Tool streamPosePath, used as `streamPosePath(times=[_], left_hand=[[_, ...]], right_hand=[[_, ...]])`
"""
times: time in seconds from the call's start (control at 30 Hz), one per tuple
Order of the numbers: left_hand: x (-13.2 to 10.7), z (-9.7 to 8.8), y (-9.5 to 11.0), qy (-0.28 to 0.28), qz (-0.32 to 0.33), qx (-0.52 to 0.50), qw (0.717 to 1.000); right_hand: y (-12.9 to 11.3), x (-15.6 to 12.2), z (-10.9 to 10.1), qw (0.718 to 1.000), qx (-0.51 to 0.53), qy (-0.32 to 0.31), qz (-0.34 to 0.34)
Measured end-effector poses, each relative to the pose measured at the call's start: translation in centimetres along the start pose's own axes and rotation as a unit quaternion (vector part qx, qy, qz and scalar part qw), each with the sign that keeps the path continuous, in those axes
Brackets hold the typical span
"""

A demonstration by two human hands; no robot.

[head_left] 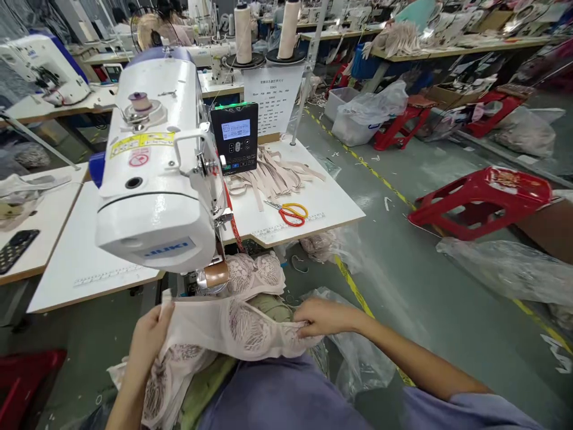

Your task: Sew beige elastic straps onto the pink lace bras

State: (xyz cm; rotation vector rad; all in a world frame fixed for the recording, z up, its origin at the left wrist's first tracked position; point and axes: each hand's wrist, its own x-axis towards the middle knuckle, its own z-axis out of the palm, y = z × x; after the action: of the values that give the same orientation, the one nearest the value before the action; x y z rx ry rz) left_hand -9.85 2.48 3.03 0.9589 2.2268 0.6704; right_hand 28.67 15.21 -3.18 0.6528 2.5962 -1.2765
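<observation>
A pale pink lace bra point(233, 328) is stretched across my lap between both hands, just below the head of a white sewing machine point(154, 161). My left hand point(150, 340) is closed on its left end, with a strap tip sticking up above the fingers. My right hand point(320, 318) pinches the right end of the bra, fingers pressed together. Another lace piece point(255, 272) lies under the machine's needle area, behind the one I hold.
The white table point(322, 203) carries red-and-yellow scissors point(289, 212), a heap of beige straps point(273, 173) and a black control panel point(236, 137). Red stools point(483, 200) and plastic bags point(505, 269) stand on the floor to the right. A phone point(15, 249) lies far left.
</observation>
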Motion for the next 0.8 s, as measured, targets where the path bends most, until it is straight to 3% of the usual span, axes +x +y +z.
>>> streamPosePath(times=[0.07,0.1,0.13,0.2,0.23,0.3,0.33,0.37,0.4,0.5,0.6,0.8], left_hand=[[-0.1,2.5,1.3,0.1,0.11,0.142,0.979],[-0.7,4.3,2.1,0.078,0.174,0.156,0.969],[-1.6,6.2,3.0,0.01,0.235,0.133,0.963],[-3.6,9.8,4.3,-0.203,0.299,0.048,0.931],[-4.4,11.3,4.6,-0.285,0.265,0.007,0.921],[-5.2,13.2,4.8,-0.375,0.193,-0.026,0.906],[-5.4,13.7,4.7,-0.4,0.17,-0.035,0.9],[-5.4,13.9,4.5,-0.419,0.162,-0.041,0.892],[-5.3,13.9,4.3,-0.434,0.162,-0.048,0.885],[-5.3,13.1,4.0,-0.439,0.159,-0.077,0.881],[-5.4,12.3,4.1,-0.401,0.164,-0.095,0.896],[-5.5,11.6,4.3,-0.363,0.164,-0.128,0.908]], right_hand=[[-2.6,0.8,-0.7,0.999,0.02,0.017,-0.036],[-3.9,1.5,-1.0,0.998,0.022,0.029,-0.053],[-5.0,2.3,-1.2,0.996,0.027,0.045,-0.066],[-6.4,4.0,-2.2,0.993,0.051,0.033,-0.102],[-6.7,4.9,-3.0,0.991,0.061,0.012,-0.116],[-6.3,7.0,-5.9,0.997,0.04,0.028,-0.066],[-5.9,8.1,-7.8,0.997,0.005,0.076,-0.003],[-5.3,9.4,-10.0,0.979,-0.041,0.173,0.104],[-4.6,10.6,-12.3,0.953,-0.06,0.246,0.165],[-2.7,14.3,-18.3,0.897,-0.067,0.347,0.267],[-1.3,17.1,-21.4,0.879,-0.04,0.358,0.313],[0.3,19.4,-22.2,0.892,0.05,0.306,0.328]])
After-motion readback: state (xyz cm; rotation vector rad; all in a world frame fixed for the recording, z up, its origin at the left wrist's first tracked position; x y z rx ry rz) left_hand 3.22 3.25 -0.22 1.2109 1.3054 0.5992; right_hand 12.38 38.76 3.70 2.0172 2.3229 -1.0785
